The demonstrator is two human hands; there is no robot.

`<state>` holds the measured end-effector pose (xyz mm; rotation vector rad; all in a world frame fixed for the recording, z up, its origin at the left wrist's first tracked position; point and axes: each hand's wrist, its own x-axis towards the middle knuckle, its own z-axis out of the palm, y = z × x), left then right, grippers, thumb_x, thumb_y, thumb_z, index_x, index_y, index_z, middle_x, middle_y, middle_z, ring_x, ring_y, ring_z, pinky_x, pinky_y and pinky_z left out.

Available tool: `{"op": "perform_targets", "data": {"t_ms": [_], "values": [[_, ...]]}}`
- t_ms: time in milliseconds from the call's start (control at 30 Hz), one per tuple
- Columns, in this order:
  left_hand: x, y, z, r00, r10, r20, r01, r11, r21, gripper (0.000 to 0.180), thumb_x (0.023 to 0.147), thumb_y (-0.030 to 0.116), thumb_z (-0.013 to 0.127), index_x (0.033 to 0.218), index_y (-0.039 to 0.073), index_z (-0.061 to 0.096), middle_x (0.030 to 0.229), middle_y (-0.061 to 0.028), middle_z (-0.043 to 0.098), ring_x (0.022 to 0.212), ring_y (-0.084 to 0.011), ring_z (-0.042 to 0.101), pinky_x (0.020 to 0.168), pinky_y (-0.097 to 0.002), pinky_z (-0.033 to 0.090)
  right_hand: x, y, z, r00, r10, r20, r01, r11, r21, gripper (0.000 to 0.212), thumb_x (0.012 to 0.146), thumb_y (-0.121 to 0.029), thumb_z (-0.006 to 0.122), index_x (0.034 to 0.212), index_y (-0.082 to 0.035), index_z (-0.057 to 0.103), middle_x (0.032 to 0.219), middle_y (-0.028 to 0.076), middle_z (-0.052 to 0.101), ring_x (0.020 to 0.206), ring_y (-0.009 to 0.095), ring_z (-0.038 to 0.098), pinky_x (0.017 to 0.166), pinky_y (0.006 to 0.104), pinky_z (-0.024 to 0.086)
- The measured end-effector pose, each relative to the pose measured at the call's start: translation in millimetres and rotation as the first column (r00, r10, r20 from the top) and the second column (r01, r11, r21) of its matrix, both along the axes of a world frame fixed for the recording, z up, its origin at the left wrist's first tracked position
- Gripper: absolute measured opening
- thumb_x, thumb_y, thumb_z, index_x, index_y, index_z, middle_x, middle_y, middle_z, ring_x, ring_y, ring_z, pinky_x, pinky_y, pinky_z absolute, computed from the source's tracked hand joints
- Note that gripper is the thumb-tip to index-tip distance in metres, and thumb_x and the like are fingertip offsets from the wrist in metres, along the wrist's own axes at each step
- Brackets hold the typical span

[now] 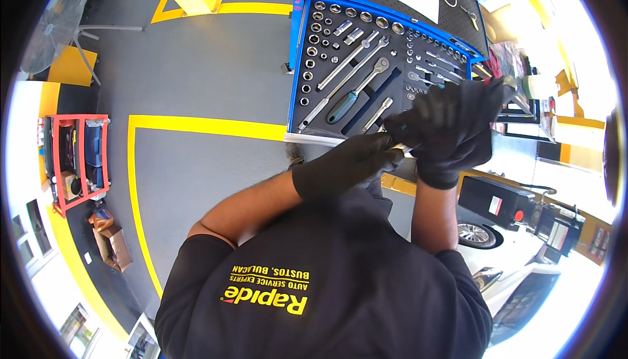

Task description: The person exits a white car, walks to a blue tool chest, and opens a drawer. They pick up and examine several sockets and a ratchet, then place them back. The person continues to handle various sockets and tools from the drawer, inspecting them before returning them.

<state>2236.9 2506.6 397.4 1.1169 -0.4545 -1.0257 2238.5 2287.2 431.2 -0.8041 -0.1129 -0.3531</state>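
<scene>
Socket drawer (307, 65) open, tools in foam. Both gloved hands meet at its front edge: left hand (347, 166) and right hand (451, 130) closed round a small metal piece (400, 148), likely being fitted; needs steady alignment.

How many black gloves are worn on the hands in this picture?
2. The left hand wears one, below the tool tray; the right hand wears the other, at the tray's lower right corner. Both touch.

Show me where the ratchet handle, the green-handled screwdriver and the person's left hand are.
ratchet handle (356, 75): head view, on its steel shaft in the tray.
green-handled screwdriver (343, 106): head view, on its green handle.
left hand (347, 165): head view, on the back of the black glove.
</scene>
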Motion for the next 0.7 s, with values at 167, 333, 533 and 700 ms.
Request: {"op": "perform_targets", "data": {"t_ms": [167,333,533,700], "values": [[-1,5,-14,0.359,0.223,0.906,-0.376,0.923,-0.079,0.031,0.102,0.031,0.073,0.115,0.003,0.066,0.076,-0.0102,0.064,0.066,-0.0271,0.067,0.062,-0.0437,0.05,-6,-35,27,0.991,-0.131,0.04,0.132,0.991,-0.026,0.044,0.11,-0.056,0.045,0.089,-0.019,0.053,0.07,0.001,0.047,0.065,0.019,0.048,0.064,0.0383,0.039],[-1,4,-12,0.366,0.216,0.905,-0.382,0.922,-0.065,0.033,0.098,0.029,0.075,0.115,0.002,0.066,0.083,-0.0156,0.068,0.073,-0.0342,0.07,0.066,-0.049,0.051,-10,-34,19,0.984,-0.175,0.026,0.177,0.979,-0.104,0.032,0.109,-0.046,0.049,0.107,-0.014,0.052,0.086,0.006,0.051,0.079,0.022,0.052,0.074,0.0398,0.043],[7,-9,-8,0.814,-0.004,0.58,0.004,1.0,0.002,0.03,0.105,0.029,0.066,0.122,0.005,0.066,0.1,-0.019,0.073,0.085,-0.0282,0.072,0.076,-0.0421,0.054,-36,16,-20,0.979,-0.199,-0.05,0.152,0.867,-0.475,0.031,0.108,-0.034,0.053,0.128,-0.01,0.051,0.104,0.011,0.056,0.097,0.027,0.057,0.086,0.0415,0.048],[47,12,-31,0.874,0.251,0.415,-0.253,0.966,-0.053,0.027,0.113,0.028,0.057,0.127,0.005,0.063,0.115,-0.0117,0.071,0.097,-0.0157,0.07,0.082,-0.0363,0.055,-60,-45,-51,0.961,-0.27,0.064,0.063,-0.012,-0.998,0.042,0.108,-0.024,0.056,0.145,-0.005,0.05,0.119,0.016,0.06,0.111,0.03,0.061,0.095,0.043,0.053]]}}
